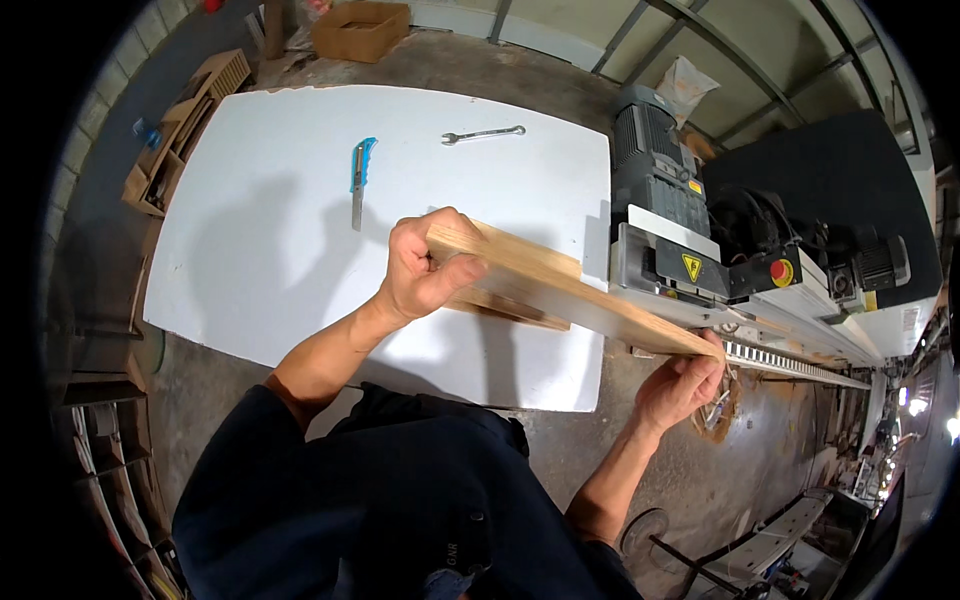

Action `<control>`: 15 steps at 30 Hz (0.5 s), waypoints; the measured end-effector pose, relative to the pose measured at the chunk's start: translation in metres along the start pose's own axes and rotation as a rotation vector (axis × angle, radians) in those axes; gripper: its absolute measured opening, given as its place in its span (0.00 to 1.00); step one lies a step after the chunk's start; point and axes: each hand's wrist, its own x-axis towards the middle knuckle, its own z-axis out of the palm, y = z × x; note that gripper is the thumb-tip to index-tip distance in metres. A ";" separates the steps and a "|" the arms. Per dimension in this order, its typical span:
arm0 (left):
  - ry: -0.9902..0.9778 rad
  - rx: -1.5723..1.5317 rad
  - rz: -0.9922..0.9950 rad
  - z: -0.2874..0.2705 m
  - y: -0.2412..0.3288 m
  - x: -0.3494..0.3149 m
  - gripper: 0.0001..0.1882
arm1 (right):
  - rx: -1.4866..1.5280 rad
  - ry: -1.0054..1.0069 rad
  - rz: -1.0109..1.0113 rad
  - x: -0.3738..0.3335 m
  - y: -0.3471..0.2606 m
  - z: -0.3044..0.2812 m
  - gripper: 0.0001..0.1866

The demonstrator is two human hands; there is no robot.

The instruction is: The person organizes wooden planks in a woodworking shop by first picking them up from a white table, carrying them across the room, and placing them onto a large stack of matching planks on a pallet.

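A long wooden board [580, 305] is held up in front of me, slanting down from left to right. My left hand [428, 268] grips its left end, with the thumb on the near face and the fingers over the top. At the other end, my right hand [682, 388] pinches the corner. Beneath it, more wood [515, 308] lies on the white table [250, 220]; the held board partly hides it, so I cannot tell how many pieces there are. Beyond my left hand lie a blue utility knife [363, 170] with its blade out and an open-end wrench [484, 135].
At the right stands a machine with a grey motor [648, 145], a red stop button [781, 272] and a toothed rail [795, 365]. A cardboard box [360, 32] sits on the floor at the back. Wooden shelving [115, 480] lines the left side.
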 end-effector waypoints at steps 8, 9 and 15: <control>0.013 0.003 0.049 -0.011 -0.010 -0.012 0.11 | 0.083 -0.079 0.073 -0.008 0.019 0.009 0.23; 0.030 0.021 0.045 -0.014 -0.012 -0.012 0.11 | 0.097 -0.070 0.078 -0.008 0.022 0.011 0.23; 0.044 0.258 -0.243 -0.022 -0.004 -0.016 0.15 | 0.008 -0.022 0.171 -0.004 0.030 0.031 0.20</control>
